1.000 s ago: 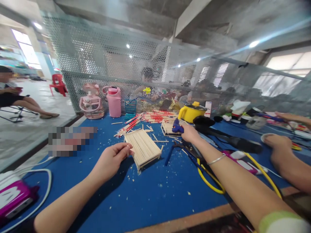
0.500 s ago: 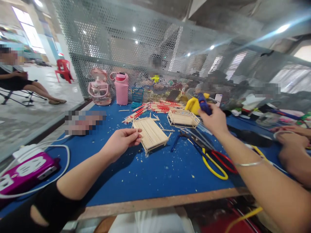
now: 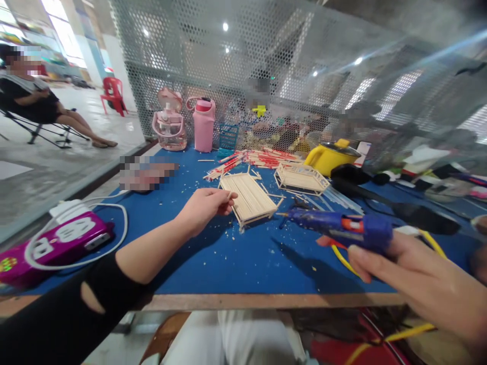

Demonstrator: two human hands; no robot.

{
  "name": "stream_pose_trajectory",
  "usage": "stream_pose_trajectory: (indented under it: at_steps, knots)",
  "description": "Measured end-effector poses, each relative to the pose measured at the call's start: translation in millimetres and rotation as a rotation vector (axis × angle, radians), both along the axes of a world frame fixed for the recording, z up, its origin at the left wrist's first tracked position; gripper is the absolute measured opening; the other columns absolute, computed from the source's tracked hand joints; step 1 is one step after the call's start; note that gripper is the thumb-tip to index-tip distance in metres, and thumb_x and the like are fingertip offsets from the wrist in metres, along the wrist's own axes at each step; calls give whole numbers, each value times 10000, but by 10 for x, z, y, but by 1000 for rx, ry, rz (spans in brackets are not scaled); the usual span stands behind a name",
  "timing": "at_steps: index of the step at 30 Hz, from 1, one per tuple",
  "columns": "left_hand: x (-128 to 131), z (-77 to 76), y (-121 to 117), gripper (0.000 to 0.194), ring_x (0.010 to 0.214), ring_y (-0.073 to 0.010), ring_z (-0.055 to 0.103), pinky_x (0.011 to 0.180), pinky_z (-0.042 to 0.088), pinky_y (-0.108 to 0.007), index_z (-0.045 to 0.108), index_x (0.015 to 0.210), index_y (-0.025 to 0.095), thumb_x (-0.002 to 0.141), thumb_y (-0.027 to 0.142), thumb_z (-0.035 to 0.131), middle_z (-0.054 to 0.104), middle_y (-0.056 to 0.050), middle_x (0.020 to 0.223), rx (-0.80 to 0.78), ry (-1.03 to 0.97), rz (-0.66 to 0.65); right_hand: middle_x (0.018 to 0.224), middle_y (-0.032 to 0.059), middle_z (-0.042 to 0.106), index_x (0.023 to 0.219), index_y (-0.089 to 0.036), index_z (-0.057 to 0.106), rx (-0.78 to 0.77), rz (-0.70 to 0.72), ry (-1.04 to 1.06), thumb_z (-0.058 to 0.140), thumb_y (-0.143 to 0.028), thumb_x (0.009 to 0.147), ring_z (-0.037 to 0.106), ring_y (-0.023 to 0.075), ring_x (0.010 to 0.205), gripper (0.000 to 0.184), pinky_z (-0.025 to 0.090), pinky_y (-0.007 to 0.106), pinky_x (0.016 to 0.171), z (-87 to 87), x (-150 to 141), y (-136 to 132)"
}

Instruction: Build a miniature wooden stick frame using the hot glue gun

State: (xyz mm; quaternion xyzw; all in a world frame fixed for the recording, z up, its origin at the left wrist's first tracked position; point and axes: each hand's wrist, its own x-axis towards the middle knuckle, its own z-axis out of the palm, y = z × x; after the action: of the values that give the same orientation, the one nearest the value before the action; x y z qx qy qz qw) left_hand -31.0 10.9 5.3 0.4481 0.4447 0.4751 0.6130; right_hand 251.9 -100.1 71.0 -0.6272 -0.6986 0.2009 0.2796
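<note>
My left hand (image 3: 207, 208) is closed in a pinch on a short wooden stick (image 3: 230, 195), beside the left edge of a small platform (image 3: 251, 197) built of pale wooden sticks with stubs at its corners. In my right hand (image 3: 403, 263) is a blue hot glue gun (image 3: 331, 225), held level over the table. Its nozzle points left, close to the platform's right corner. Behind the platform sits a second stick frame (image 3: 300, 181) with low railings. The glue gun and my right hand hide most of a pair of scissors with a yellow handle (image 3: 342, 259).
Red-and-white bundles of sticks (image 3: 270, 157) lie behind the platform. A yellow pot (image 3: 333, 157) stands back right, near clear glue sticks (image 3: 342, 199). Two pink bottles (image 3: 204, 126) stand back left. A purple power bank-like box (image 3: 72, 243) with a white cable is at left.
My right hand has brought the glue gun from the back near the yellow pot down and towards me, nozzle now left. My left hand keeps its pinch by the platform. The view has shifted right.
</note>
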Motion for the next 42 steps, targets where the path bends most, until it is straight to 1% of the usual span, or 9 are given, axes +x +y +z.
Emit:
stream_pose_trajectory:
  at_steps: [3, 6, 10, 13, 18, 22, 27, 33, 42]
  knots:
    - [1, 7, 24, 117, 576, -63, 560, 625, 487, -205, 680, 775, 107, 740, 90, 570, 638, -27, 691, -12, -21, 18, 797, 52, 713, 952, -334, 709, 42, 83, -64, 586, -521, 765, 613, 254, 593, 292, 497, 368, 447, -12, -218, 39]
    - [-14, 15, 45, 139, 587, -65, 562, 670, 494, -224, 678, 768, 117, 755, 67, 548, 632, -23, 680, -26, -26, 28, 655, 22, 671, 941, -355, 704, 108, 161, -91, 563, -498, 788, 568, 236, 528, 252, 462, 357, 447, 4, -388, 167]
    - [-49, -28, 74, 99, 578, -68, 548, 655, 481, -230, 677, 696, 132, 769, 182, 632, 619, -18, 656, 31, -6, -10, 584, 19, 632, 871, -275, 707, 82, 220, -129, 526, -495, 827, 507, 187, 465, 288, 449, 340, 487, 1, -491, 289]
    - [-62, -84, 98, 155, 554, -67, 530, 619, 464, -227, 685, 695, 144, 771, 278, 671, 616, -12, 642, 106, 26, -43, 506, 3, 558, 827, -229, 685, 66, 217, -166, 500, -519, 843, 479, 170, 455, 345, 455, 335, 537, -9, -519, 322]
    - [-39, -113, 103, 171, 536, -65, 531, 609, 466, -225, 697, 704, 149, 807, 269, 631, 646, -20, 657, 86, 130, -60, 484, -1, 513, 778, -226, 650, 58, 174, -205, 480, -555, 836, 510, 190, 515, 374, 467, 347, 583, -13, -567, 344]
    - [-23, -128, 96, 196, 561, -71, 545, 611, 463, -224, 705, 723, 148, 827, 274, 597, 662, -31, 685, 127, 144, -110, 431, -5, 462, 698, -235, 626, 101, 164, -222, 482, -550, 828, 530, 209, 554, 370, 479, 358, 621, -16, -590, 357]
    - [-37, -169, 124, 237, 585, -82, 538, 597, 448, -228, 714, 775, 141, 812, 347, 605, 673, -44, 721, 194, 215, -136, 409, -19, 456, 660, -243, 599, 111, 181, -242, 473, -530, 840, 476, 184, 477, 362, 464, 329, 568, -24, -578, 360]
    - [-39, -159, 130, 246, 583, -72, 520, 576, 424, -216, 702, 793, 129, 837, 335, 576, 661, -45, 736, 168, 234, -145, 403, -34, 454, 570, -245, 498, 130, 196, -265, 487, -530, 831, 413, 155, 419, 387, 425, 302, 504, -22, -593, 368]
    - [-49, -173, 139, 262, 567, -71, 506, 551, 387, -221, 705, 800, 131, 838, 349, 566, 655, -40, 726, 184, 259, -156, 427, -29, 439, 780, -228, 613, 155, 226, -258, 480, -477, 851, 508, 201, 531, 292, 432, 308, 548, -24, -628, 368]
